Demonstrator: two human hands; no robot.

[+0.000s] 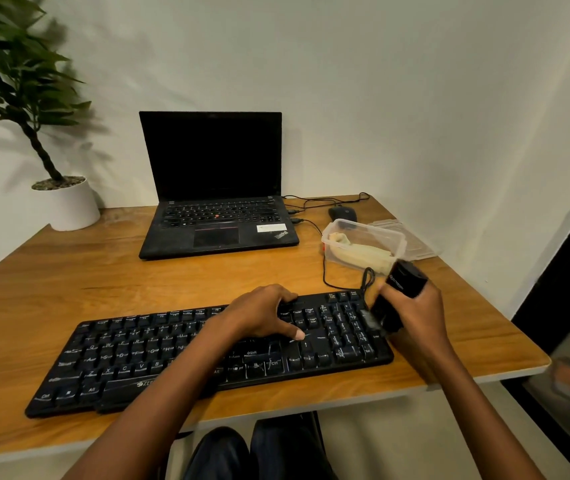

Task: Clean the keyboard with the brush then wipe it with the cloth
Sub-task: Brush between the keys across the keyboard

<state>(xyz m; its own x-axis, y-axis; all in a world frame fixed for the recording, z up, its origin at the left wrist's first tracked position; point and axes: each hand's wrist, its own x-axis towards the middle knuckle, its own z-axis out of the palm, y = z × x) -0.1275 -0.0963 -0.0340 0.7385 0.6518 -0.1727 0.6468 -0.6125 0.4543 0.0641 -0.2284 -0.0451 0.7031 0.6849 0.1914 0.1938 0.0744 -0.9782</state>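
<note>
A black keyboard (131, 355) lies slanted across the near part of the wooden desk (68, 271). My left hand (262, 315) rests on the keyboard's right-centre, fingers curved over its far edge and thumb on the keys. My right hand (418, 318) grips a black brush (399, 294) with a wrist loop, its lower end down on the number pad at the keyboard's right end; the bristles look blurred. A pale cloth (363, 256) lies inside an open clear plastic box (328, 237) behind the keyboard's right end.
An open black laptop (214, 188) stands at the back centre, cables and a black mouse (342, 213) to its right. The box's lid (411, 237) lies beside the box. A potted plant (65, 202) occupies the back left corner. The desk's right edge is close to my right hand.
</note>
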